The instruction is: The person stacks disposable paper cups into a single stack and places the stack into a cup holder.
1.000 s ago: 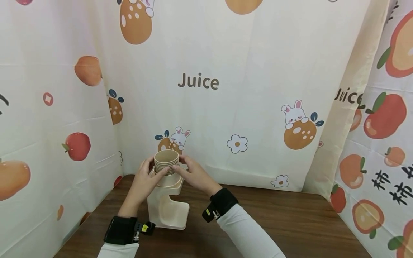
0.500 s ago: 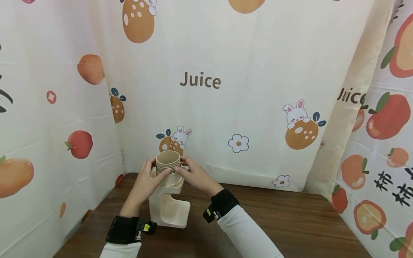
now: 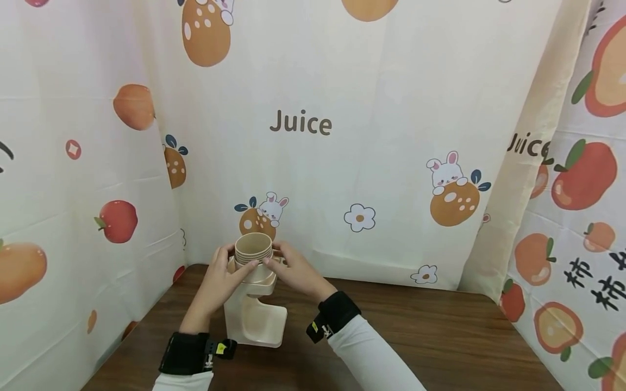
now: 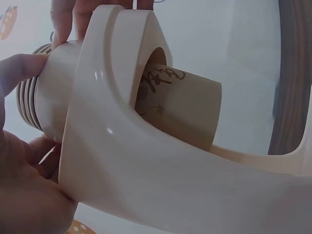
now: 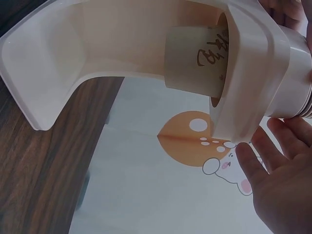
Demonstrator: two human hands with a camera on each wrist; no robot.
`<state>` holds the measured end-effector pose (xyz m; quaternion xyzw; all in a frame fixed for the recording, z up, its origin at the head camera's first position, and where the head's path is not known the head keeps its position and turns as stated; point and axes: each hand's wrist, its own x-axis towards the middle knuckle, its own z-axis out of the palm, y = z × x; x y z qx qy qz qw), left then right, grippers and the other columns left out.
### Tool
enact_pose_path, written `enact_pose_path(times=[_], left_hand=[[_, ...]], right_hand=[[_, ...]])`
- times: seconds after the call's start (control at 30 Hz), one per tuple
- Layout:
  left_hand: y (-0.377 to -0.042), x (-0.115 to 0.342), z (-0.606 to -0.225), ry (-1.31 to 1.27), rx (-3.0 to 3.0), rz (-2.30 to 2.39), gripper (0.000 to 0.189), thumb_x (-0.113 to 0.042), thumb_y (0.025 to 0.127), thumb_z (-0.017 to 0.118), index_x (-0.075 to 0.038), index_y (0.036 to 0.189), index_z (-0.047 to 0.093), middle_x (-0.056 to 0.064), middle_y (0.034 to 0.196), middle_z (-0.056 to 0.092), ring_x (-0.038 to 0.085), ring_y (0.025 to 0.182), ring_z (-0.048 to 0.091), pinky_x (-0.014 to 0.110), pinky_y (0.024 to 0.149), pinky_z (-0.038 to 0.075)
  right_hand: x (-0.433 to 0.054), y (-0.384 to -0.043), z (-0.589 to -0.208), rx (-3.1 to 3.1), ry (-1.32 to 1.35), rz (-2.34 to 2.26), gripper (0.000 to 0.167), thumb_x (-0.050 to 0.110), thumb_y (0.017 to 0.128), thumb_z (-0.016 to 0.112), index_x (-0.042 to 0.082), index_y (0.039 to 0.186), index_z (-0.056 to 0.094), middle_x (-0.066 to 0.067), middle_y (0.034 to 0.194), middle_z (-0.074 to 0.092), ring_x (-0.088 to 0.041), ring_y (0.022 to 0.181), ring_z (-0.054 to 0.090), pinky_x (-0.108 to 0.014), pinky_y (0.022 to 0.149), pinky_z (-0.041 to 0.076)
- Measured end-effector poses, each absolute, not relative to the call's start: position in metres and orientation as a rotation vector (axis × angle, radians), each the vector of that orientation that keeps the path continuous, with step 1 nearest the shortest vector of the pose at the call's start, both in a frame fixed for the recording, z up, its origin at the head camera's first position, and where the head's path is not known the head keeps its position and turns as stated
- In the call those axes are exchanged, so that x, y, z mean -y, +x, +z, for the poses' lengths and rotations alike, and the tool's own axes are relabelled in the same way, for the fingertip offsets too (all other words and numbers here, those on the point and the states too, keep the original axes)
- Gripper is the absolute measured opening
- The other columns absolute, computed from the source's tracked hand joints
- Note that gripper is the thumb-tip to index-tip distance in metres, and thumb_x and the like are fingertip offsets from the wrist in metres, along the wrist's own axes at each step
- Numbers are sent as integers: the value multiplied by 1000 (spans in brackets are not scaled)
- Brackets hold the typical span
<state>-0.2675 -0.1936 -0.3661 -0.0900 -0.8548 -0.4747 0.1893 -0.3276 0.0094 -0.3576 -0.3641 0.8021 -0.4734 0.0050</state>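
A stack of beige paper cups (image 3: 253, 250) stands mouth up in the round collar of a cream cup dispenser (image 3: 261, 320). My left hand (image 3: 221, 276) holds the stack on its left side, thumb at the front. On the right side my right hand (image 3: 299, 269) holds the same stack, its thumb also at the front. Below the collar the lowest paper cup (image 4: 187, 107) pokes out, with dark writing on it, in the left wrist view. The same paper cup (image 5: 192, 61) shows in the right wrist view. Some fingers are hidden behind the stack.
The dispenser stands on a dark brown wooden table (image 3: 401, 336), toward its left back. A fruit-printed cloth (image 3: 313, 174) hangs behind the table, and similar cloths hang at the left and right sides.
The cup stack has sunk a little lower into the collar, and both hands have gone down slightly with it. The dispenser stays in place.
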Motion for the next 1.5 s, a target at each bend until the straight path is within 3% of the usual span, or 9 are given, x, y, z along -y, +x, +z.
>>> enact_pose_path(times=[0.77, 0.93, 1.5], left_hand=[[-269, 194, -366, -237, 2411, -1315, 85, -49, 95, 66, 1, 153, 29, 25, 146, 35, 45, 137, 35, 68, 105, 31], [-267, 195, -371, -254, 2347, -1380, 84, -44, 95, 69, 0, 152, 26, 24, 149, 35, 43, 138, 34, 66, 108, 29], [-230, 193, -376, -293, 2277, -1360, 76, -34, 94, 73, -1, 148, 32, 21, 147, 40, 40, 140, 34, 60, 112, 27]], right_hand=[[-10, -323, -358, -2488, -1109, -1509, 57, 41, 106, 48, 8, 152, 37, -9, 148, 46, -25, 134, 46, -47, 107, 40], [-10, -320, -359, -2550, -1139, -1486, 56, 40, 106, 48, 9, 152, 38, -9, 147, 49, -22, 135, 45, -48, 109, 38], [-50, -300, -378, -2617, -1195, -1372, 60, 47, 104, 50, 16, 154, 37, 2, 154, 41, -18, 141, 38, -46, 110, 37]])
